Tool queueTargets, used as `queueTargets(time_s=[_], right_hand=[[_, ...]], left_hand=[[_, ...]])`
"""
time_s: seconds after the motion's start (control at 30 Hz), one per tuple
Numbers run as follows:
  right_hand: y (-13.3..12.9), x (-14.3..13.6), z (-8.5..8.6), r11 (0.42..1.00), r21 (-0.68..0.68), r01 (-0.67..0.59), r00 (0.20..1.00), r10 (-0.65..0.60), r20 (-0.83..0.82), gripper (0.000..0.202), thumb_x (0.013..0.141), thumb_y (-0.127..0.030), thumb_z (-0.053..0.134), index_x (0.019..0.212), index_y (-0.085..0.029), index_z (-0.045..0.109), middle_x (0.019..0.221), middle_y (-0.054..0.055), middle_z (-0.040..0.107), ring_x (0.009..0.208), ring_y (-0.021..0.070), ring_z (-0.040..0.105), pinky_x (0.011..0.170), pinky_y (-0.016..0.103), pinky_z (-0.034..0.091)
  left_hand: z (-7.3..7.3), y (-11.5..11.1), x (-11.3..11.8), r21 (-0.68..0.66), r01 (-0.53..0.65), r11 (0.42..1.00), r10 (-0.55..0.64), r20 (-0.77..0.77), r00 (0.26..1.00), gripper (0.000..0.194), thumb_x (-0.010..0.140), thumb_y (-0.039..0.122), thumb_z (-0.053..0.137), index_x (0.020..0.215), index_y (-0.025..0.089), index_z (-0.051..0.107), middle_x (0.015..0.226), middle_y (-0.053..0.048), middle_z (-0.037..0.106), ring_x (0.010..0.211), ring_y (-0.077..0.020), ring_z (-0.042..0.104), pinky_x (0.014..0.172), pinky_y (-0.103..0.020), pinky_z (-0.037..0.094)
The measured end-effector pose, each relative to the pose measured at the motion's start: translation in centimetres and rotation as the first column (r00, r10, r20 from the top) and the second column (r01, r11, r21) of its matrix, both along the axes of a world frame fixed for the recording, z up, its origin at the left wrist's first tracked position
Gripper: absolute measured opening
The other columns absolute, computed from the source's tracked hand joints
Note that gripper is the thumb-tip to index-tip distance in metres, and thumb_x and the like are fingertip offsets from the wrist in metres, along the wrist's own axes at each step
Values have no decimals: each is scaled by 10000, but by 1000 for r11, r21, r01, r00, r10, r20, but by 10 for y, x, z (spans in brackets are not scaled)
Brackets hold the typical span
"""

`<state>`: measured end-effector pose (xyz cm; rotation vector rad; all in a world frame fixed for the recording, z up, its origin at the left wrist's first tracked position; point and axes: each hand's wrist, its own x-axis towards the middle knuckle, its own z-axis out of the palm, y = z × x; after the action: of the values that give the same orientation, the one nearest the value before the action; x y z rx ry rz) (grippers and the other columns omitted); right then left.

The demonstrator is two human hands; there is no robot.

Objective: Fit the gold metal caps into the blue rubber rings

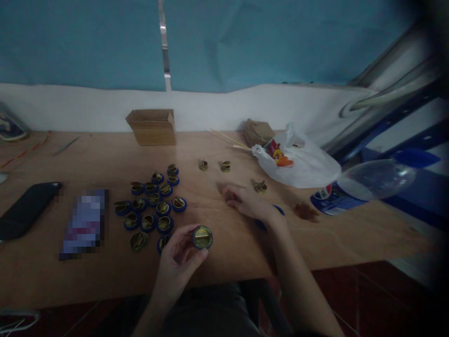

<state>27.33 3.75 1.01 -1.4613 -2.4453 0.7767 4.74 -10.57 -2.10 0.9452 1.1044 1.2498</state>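
Note:
My left hand [180, 252] pinches a round piece with a brass-coloured face and dark blue rim [202, 237], tilted up above the table. A group of similar blue-rimmed brass pieces [154, 199] lies left of and behind that hand. My right hand [242, 200] is low over the table with its fingers loosely bent; no object shows in them. Beyond it are two loose brass-coloured pieces [225, 166], and another brass piece [260, 187] lies to its right. A blue thing [279, 210] is partly hidden under my right wrist.
A cardboard box [156, 130] stands against the wall. To the right are a white plastic bag [305, 161], a brown paper packet [258, 132] and a tilted plastic bottle [372, 180]. A dark phone [28, 208] and a blurred purple packet [86, 222] lie left on the wooden table [87, 281].

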Motion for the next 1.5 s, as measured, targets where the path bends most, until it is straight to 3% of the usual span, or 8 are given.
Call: queueTargets(time_s=[0.2,0.4,0.57,0.67,0.8,1.07,1.27,1.5], right_hand=[[-2,-6,4,1000,10,22,999,-22,27,154,826,-117,587,956,-196,564,811,2,645,719,142,584,636,233,396],[-13,-35,-5,960,138,244,961,-258,97,169,880,-165,504,1039,-121,539,921,147,670,831,240,622,697,309,400],[-17,-40,2,929,168,330,935,-347,78,235,905,-233,495,1120,-136,502,819,99,682,771,223,634,678,301,408],[-15,-23,11,939,159,304,947,-316,55,213,900,-262,528,1094,-175,518,767,50,679,730,200,630,644,283,401],[-10,-4,11,979,104,174,981,-181,64,238,859,-280,609,1061,-174,542,771,38,681,719,189,620,626,272,387],[0,-7,1,998,34,58,993,-61,99,228,819,-256,660,1015,-183,571,822,31,669,720,173,594,611,261,366],[0,-8,-2,997,15,71,994,-72,85,135,827,-256,653,908,-189,568,757,16,645,685,165,566,592,264,351],[3,-8,-4,986,-3,167,984,-166,63,193,762,-273,718,847,-185,569,723,13,637,639,153,557,542,254,353]], left_hand=[[3,1,1,-18,-4,1000,3,-6,1000,377,705,199,755,1063,208,637,1052,-63,701,987,-189,659,873,-284,532],[1,2,2,-22,-25,999,25,-1,1000,384,698,213,764,1061,208,639,1060,-66,704,997,-197,661,885,-298,531],[1,2,2,-26,-43,999,43,-3,999,372,706,226,755,1060,203,644,1075,-76,702,1011,-209,661,902,-323,528],[2,1,1,-24,-51,998,51,2,999,379,696,225,759,1056,200,644,1062,-77,707,995,-211,669,896,-330,534],[3,1,1,-12,-39,999,39,4,999,379,696,213,759,1057,199,645,1052,-75,710,984,-205,674,888,-322,537],[-1,1,1,-12,-35,999,35,40,999,390,680,200,780,1045,197,641,1038,-73,713,975,-205,675,862,-309,541],[0,2,1,-31,-47,998,48,40,998,383,668,196,784,1024,194,639,1055,-79,716,996,-216,674,883,-327,533],[1,2,1,-55,-29,998,32,46,998,429,667,199,781,1070,210,634,1128,-84,710,1079,-240,658,939,-361,518]])
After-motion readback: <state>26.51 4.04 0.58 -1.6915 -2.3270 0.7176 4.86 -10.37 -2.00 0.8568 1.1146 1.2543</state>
